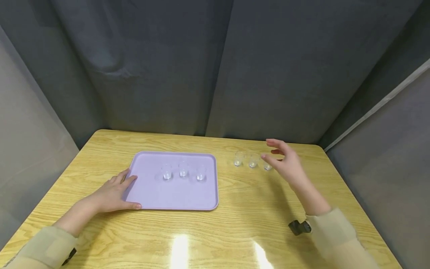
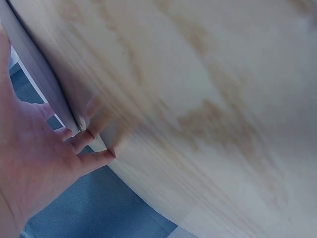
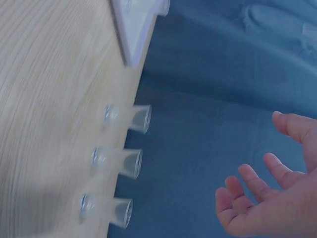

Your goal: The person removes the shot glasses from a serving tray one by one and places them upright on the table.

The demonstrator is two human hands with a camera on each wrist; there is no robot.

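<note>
Three small clear glasses stand on the lilac tray (image 1: 151, 198): a left glass (image 1: 167, 172), a middle glass (image 1: 183, 170) and a right glass (image 1: 201, 173). My left hand (image 1: 112, 193) rests with spread fingers against the tray's left side, thumb at the front left corner. In the left wrist view, fingertips of that hand (image 2: 47, 148) touch the tabletop beside the tray's edge. Three similar glasses stand in a row on the table, the nearest-to-hand glass (image 1: 267, 165) partly behind my right hand (image 1: 285, 162). That hand hovers with loosely bent fingers, holding nothing; the right wrist view shows it apart from the glasses.
The other two table glasses, the left one (image 1: 238, 160) and the middle one (image 1: 253, 161), stand right of the tray. Under everything lies a wood-grain table (image 1: 235, 228). Dark grey curtains (image 1: 161, 74) hang behind its far edge, with lighter panels at both sides.
</note>
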